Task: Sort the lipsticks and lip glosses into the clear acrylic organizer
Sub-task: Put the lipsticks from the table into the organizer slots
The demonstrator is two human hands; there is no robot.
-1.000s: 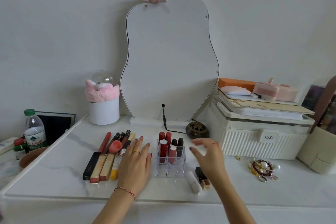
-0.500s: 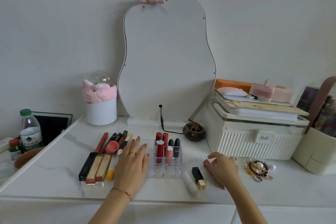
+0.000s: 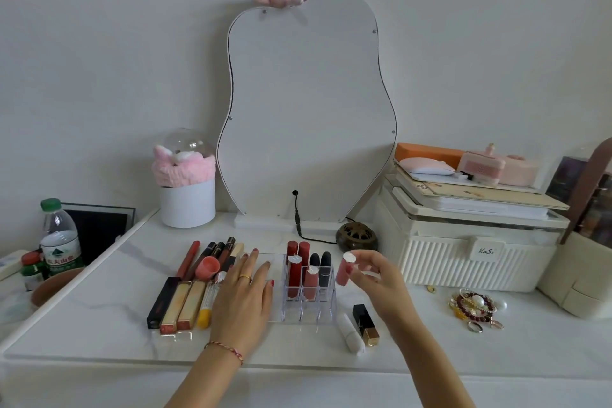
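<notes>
The clear acrylic organizer (image 3: 309,311) stands at the table's middle with several lipsticks upright in its back slots. My right hand (image 3: 381,281) pinches a pink lip gloss with a silver cap (image 3: 344,270), held in the air just right of the organizer. My left hand (image 3: 245,298) rests flat on the organizer's left part, fingers straight. A row of lipsticks and glosses (image 3: 185,301) lies left of that hand. A white tube (image 3: 351,334) and a black and gold lipstick (image 3: 366,325) lie right of the organizer.
A pear-shaped mirror (image 3: 308,109) and a white pot (image 3: 187,202) stand behind. A cream ribbed box (image 3: 463,258) with stacked items is at the right, a brown round burner (image 3: 356,237) near it, jewellery (image 3: 473,306) in front. A water bottle (image 3: 59,242) stands left.
My right hand went right to the table, picked up the pink lip gloss and lifted it back toward the organizer. My left hand stayed in place.
</notes>
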